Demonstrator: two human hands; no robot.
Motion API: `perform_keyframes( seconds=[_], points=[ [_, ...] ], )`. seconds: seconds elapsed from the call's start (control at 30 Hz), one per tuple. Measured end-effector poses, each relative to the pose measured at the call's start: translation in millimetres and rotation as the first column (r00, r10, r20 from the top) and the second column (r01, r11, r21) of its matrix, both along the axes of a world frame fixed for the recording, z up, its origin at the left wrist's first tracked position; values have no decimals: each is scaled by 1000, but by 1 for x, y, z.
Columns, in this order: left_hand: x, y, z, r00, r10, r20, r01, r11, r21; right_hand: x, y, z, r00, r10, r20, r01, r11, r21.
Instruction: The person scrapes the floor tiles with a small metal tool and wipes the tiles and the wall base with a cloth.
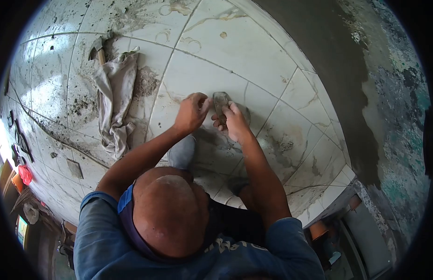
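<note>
Left side of the floor: an orange container [17, 183] sits beside a red bag [25, 174]; what either holds cannot be made out.
Cable: a thin cable [51, 134] snakes across the dirty tiles near that side.
Small square piece: a grey square piece [74, 168] lies flat, just beside the cable.
Hammer and cloth: the hammer [100, 52] lies towards the floor's far left corner, its handle running under a crumpled pale cloth [116, 93]; dark crumbs [79, 106] are strewn around both.
Left hand: the left hand [190, 112] is raised with fingers bent, thumb near the forefinger, just beside the held piece; whether it pinches anything, I cannot tell.
Held piece: a small, flat, greyish piece [220, 99] with rounded corners is above the middle of the floor, its far end free.
Right hand: the right hand [235, 122] grips the near end of it, thumb on one side and fingers curled around the other.
Tiled floor: the tiled floor [225, 42] looks fully laid where visible, but smears and crumbs remain to be cleared.
Near right corner: an orange pot [318, 229] stands beyond the tiles, contents hidden.
Wall: a smooth grey coat [335, 70] covers the band along the floor's right edge; the patchy wall surface [396, 100] beyond looks uncoated.
</note>
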State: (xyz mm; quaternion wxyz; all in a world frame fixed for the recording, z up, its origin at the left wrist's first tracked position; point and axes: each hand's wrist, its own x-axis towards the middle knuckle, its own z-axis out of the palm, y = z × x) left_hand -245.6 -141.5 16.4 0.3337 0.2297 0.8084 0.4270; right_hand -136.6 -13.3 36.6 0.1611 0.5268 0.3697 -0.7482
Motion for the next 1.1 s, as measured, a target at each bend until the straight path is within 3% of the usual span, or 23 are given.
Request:
perform_keyframes(
  seconds=[0.03,0.07,0.2,0.27,0.33,0.37,0.4,0.47,0.5,0.53,0.6,0.63,0.67,0.7,0.8,0.83,0.87,0.9,0.93,0.97,1.0,1.07,1.1],
  points=[
    [4,13,-7,950,16,313,6,997,-71,-5,-1,-2,999,-40,33,41,999,-25],
    [4,25,-15,805,55,591,32,990,-137,-11,-3,-4,995,-78,66,81,996,-48],
    [9,47,-27,742,111,661,27,980,-195,-17,-14,-14,983,-137,123,131,990,56],
    [13,53,-48,642,185,744,-97,982,-160,-26,-11,-12,972,-134,191,102,981,164],
    [-18,90,-40,813,137,565,-41,983,-178,-57,30,-17,979,-162,121,154,986,70],
    [-40,103,-1,719,189,669,71,937,-342,-63,35,-9,973,-167,156,170,986,-2],
    [-21,93,-42,651,217,727,-72,972,-225,-51,34,-23,983,-156,93,152,987,46],
    [-8,81,-42,775,157,612,-43,979,-197,-48,18,-13,979,-161,121,140,975,171],
    [8,72,-64,946,104,308,-80,993,-92,-41,7,-29,980,-148,133,106,954,280],
    [32,55,-81,997,81,-19,-81,997,4,-20,-11,-51,975,-140,171,67,926,373],
    [12,70,-69,999,48,6,-48,999,-20,-30,1,-54,974,-178,144,109,914,392],
    [-20,95,-48,936,128,329,-60,976,-208,-57,27,-35,977,-176,118,146,962,231],
    [-24,99,-33,757,249,604,14,918,-396,-59,31,-21,973,-197,116,192,980,57],
    [3,78,-31,736,258,625,31,910,-413,-37,15,-11,968,-198,154,194,980,44],
    [26,49,-63,934,113,338,-23,965,-260,-30,-7,-12,980,-49,194,-18,944,331],
    [27,49,-63,937,111,332,-24,967,-254,-28,-22,-7,976,-99,196,8,909,417],
    [26,51,-66,982,56,178,-22,982,-188,-34,-11,-13,979,-95,181,9,905,425],
    [24,50,-70,1000,8,18,-5,991,-132,-55,10,-10,982,-113,151,64,953,297],
    [-27,93,-28,867,115,484,64,939,-338,-64,27,-17,979,-140,148,118,982,150],
    [-6,71,-27,850,109,515,104,925,-367,-55,36,-49,978,-165,125,168,986,-13],
    [15,53,-25,827,131,547,78,936,-343,-33,18,-37,974,-160,160,166,986,-26],
    [1,63,-35,850,117,513,-6,977,-213,-40,6,-3,979,-152,136,124,974,191],
    [3,66,-39,871,173,460,-98,979,-181,-13,-7,-50,994,-44,102,5,936,351]
  ],
)
